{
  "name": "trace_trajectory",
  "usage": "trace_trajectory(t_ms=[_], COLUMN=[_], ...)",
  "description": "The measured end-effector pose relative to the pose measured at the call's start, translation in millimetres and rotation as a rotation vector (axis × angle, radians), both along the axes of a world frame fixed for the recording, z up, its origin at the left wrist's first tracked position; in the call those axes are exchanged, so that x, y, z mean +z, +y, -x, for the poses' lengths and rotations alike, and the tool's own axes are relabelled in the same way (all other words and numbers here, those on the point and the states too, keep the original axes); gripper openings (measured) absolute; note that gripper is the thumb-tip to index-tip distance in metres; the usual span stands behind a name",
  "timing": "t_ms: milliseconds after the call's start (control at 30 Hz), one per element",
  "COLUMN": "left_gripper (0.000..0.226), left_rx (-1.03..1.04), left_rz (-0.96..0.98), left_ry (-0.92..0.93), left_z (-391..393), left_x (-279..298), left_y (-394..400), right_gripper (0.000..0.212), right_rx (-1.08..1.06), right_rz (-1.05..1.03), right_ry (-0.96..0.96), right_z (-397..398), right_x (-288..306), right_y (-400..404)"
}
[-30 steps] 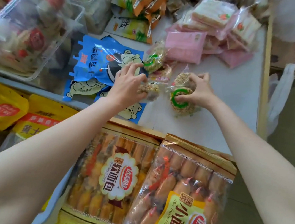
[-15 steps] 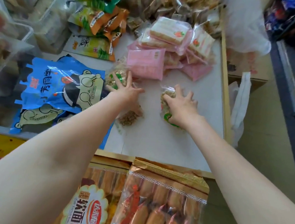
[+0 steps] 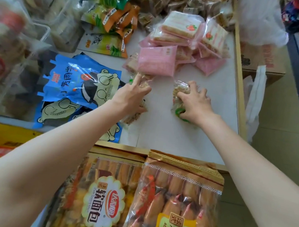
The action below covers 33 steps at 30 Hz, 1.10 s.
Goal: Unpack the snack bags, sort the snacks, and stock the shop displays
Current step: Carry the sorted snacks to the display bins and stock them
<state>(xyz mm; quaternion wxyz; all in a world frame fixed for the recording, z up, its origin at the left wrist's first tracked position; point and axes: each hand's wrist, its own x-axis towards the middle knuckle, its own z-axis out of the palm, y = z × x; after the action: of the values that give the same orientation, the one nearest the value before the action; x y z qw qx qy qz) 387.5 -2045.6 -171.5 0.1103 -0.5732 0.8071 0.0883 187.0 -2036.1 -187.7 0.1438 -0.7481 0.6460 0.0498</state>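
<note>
L hand (image 3: pixel 132 94) presses snack packs (image 3: pixel 135 111), maybe 2; R hand (image 3: pixel 195 102) grips 1 pack (image 3: pixel 180 90); 2 bread bags (image 3: pixel 175 201).

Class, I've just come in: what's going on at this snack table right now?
A person is sorting snacks on a white table. The left hand rests on a small clear-wrapped grain snack, fingers spread. The right hand holds a similar packet with a green ring against the table. Pink wafer packs lie just beyond, blue bags to the left, and bread bags nearest the camera.
</note>
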Motion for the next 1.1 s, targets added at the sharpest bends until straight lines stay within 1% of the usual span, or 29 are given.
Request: trace_trajectory(t_ms=[100, 167, 233, 300, 367, 433, 467, 500, 567, 600, 633, 667, 700, 767, 800, 833, 900, 1000, 1100], left_gripper=[0.045, 0.037, 0.033, 0.041, 0.06, 0.075, 0.076, 0.07, 0.048, 0.042, 0.041, 0.044, 0.051, 0.075, 0.082, 0.084, 0.084, 0.088, 0.086], left_rx=[0.076, 0.11, 0.117, 0.081, 0.021, 0.012, 0.032, 0.05, 0.049, 0.028, 0.008, -0.01, -0.025, -0.086, -0.105, -0.111, -0.104, -0.113, -0.086], left_rz=[0.096, 0.124, 0.112, 0.124, 0.141, 0.112, 0.095, 0.085, 0.091, 0.103, 0.108, 0.081, 0.022, -0.135, -0.199, -0.237, -0.21, -0.101, -0.048], left_ry=[0.184, 0.189, 0.17, 0.208, 0.244, 0.251, 0.231, 0.186, 0.05, -0.017, -0.063, -0.08, -0.08, -0.084, -0.056, 0.001, 0.093, 0.065, 0.096], left_z=[-12, -18, -24, -25, -23, -21, -20, -18, -12, -9, -6, -4, -4, -4, -4, -4, -2, 0, 2], left_x=[9, 13, 11, 6, 4, 1, -2, -4, -4, -4, -1, -1, -3, -8, -11, -12, -14, -22, -36], left_y=[14, 23, 31, 34, 33, 30, 28, 26, 21, 18, 15, 10, 5, -5, -9, -10, -6, 7, 18], right_gripper=[0.045, 0.051, 0.05, 0.044, 0.044, 0.044, 0.045, 0.044, 0.042, 0.041, 0.041, 0.04, 0.04, 0.037, 0.036, 0.035, 0.035, 0.032, 0.032], right_rx=[-0.016, -0.002, 0.013, -0.01, -0.072, -0.109, -0.111, -0.11, -0.114, -0.114, -0.11, -0.105, -0.1, -0.082, -0.071, -0.062, -0.048, -0.043, -0.034], right_rz=[-0.054, -0.077, -0.085, -0.057, -0.04, -0.056, -0.065, -0.073, -0.094, -0.103, -0.108, -0.112, -0.115, -0.116, -0.116, -0.116, -0.108, -0.11, -0.102], right_ry=[-0.109, -0.174, -0.184, -0.151, -0.116, -0.101, -0.101, -0.106, -0.12, -0.123, -0.124, -0.128, -0.131, -0.134, -0.133, -0.13, -0.118, -0.114, -0.101], right_z=[-6, -15, -26, -30, -25, -15, -10, -5, 4, 6, 9, 11, 12, 15, 17, 18, 19, 17, 13], right_x=[7, 12, 16, 18, 18, 18, 18, 17, 16, 15, 13, 12, 10, 9, 9, 8, 8, 8, 9], right_y=[11, 18, 25, 29, 33, 37, 38, 38, 39, 40, 40, 40, 40, 38, 37, 36, 34, 31, 28])
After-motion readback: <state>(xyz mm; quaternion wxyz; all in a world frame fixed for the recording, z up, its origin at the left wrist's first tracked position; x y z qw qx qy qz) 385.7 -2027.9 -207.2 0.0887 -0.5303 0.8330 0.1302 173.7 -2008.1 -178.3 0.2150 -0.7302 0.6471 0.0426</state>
